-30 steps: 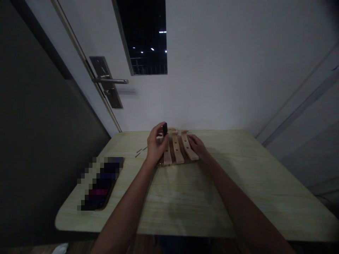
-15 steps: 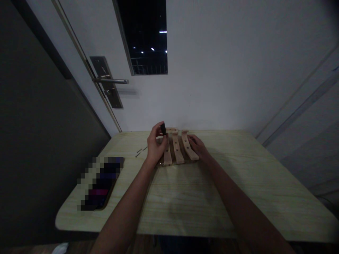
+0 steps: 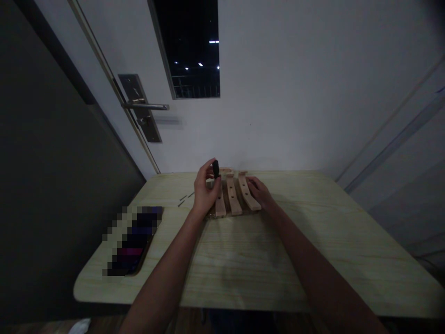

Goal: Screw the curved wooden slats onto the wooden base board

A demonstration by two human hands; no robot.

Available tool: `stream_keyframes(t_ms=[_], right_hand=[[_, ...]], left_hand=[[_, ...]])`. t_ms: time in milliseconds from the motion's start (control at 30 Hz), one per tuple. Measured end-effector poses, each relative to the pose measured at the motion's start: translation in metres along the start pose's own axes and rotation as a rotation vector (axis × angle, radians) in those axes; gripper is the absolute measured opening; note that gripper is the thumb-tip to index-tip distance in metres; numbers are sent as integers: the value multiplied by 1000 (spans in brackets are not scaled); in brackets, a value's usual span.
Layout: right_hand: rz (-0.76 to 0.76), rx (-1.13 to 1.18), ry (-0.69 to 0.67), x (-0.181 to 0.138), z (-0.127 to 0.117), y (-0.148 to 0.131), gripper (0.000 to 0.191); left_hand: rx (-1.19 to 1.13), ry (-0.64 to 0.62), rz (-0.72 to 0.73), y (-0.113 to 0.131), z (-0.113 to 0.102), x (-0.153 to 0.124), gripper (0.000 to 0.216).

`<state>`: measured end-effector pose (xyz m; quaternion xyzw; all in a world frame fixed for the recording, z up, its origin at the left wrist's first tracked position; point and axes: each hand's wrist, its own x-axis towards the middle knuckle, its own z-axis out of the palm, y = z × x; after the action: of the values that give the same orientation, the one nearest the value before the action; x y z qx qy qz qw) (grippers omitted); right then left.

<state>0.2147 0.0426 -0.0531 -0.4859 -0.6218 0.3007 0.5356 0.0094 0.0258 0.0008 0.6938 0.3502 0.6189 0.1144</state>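
Note:
Three pale curved wooden strips with drilled holes lie side by side, slightly fanned, over a brown base on the table. My left hand is closed around the black handle of what looks like a screwdriver. It stands nearly upright over the leftmost strip, and its lower end is hidden by my fingers. My right hand is closed at the right edge of the wooden piece, with its fingertips partly hidden behind the rightmost strip.
Several thin screws lie left of my left hand. A phone, partly pixelated, rests at the table's left side. The light wood table stands against a white door with a metal handle and a dark window.
The black handle has tilted slightly and shifted a little to the right in my left hand's fingers. My right hand and the wooden strips stay where they were.

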Motion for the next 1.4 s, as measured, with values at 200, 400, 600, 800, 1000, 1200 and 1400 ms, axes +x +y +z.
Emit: stream_keyframes(t_ms=[200, 400, 600, 800, 1000, 1200, 1400], right_hand=[[-8, 4, 4, -1, 1, -2, 28], [-9, 0, 9, 0, 1, -1, 28], [6, -4, 2, 0, 0, 0, 30], [-15, -26, 7, -1, 0, -2, 29], [-14, -30, 2, 0, 1, -2, 35], [-11, -21, -3, 0, 0, 0, 33], [-14, -13, 8, 0, 1, 2, 31]], left_hand=[[-30, -58, -1, 3, 0, 0, 56], [75, 14, 22, 3, -2, 2, 44], [-16, -8, -10, 3, -1, 0, 46], [-34, -36, -10, 5, -1, 0, 43], [61, 26, -6, 2, 0, 2, 48], [-15, -2, -73, 4, 1, 0, 54], [-26, 5, -68, 6, 0, 0, 57]])
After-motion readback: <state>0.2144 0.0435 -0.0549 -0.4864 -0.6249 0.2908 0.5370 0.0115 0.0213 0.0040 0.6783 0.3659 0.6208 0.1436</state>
